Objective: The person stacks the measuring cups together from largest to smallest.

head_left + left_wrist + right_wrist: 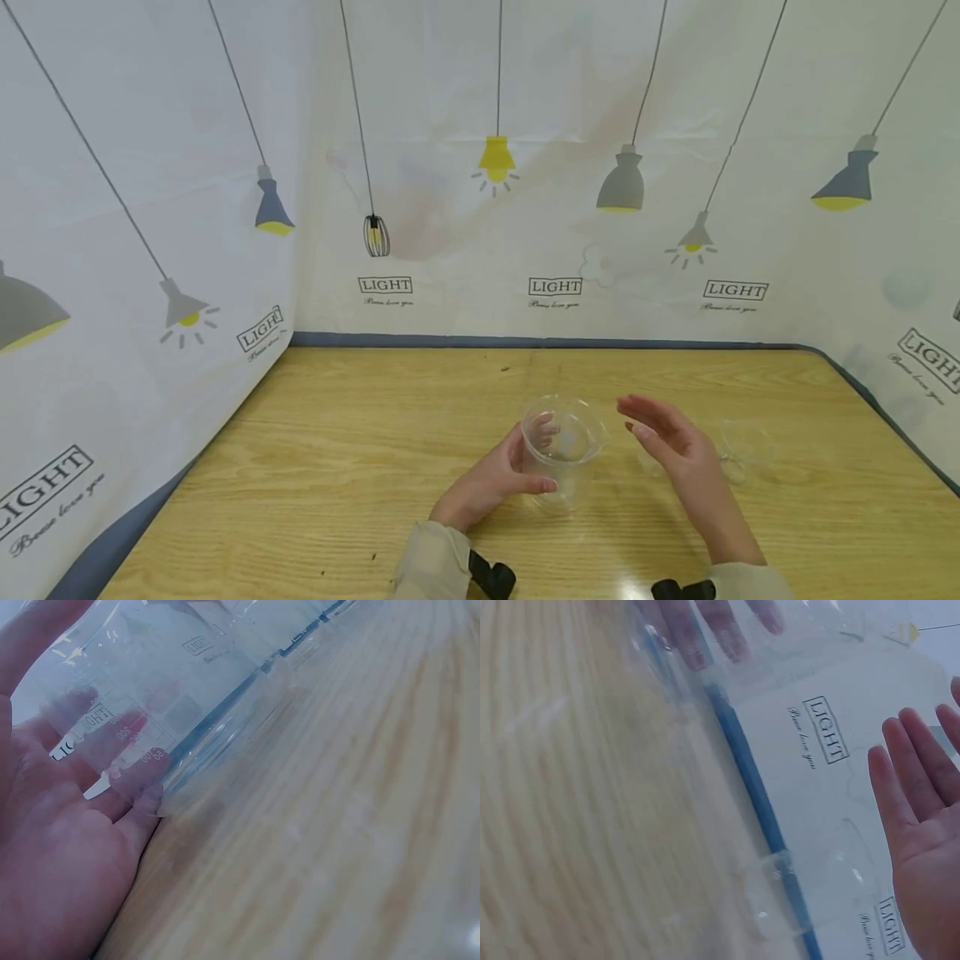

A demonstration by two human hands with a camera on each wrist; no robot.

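Observation:
A large clear beaker (564, 467) with a pouring lip stands upright on the wooden table. My left hand (491, 477) holds it from the left, thumb on the near side and fingers round the far side. In the left wrist view, white graduation numbers show on the beaker (180, 697) beside the fingers of that left hand (67, 840). To the right of the beaker, my right hand (686, 454) is raised with fingers extended, apart from it and holding nothing. The right wrist view also shows this right hand (930, 832) with its palm facing the beaker.
More clear glassware (748, 442) stands on the table (337, 450) just right of my right hand, partly hidden by it; its exact kind is hard to tell. A white printed curtain (450, 308) encloses the table at the back and both sides.

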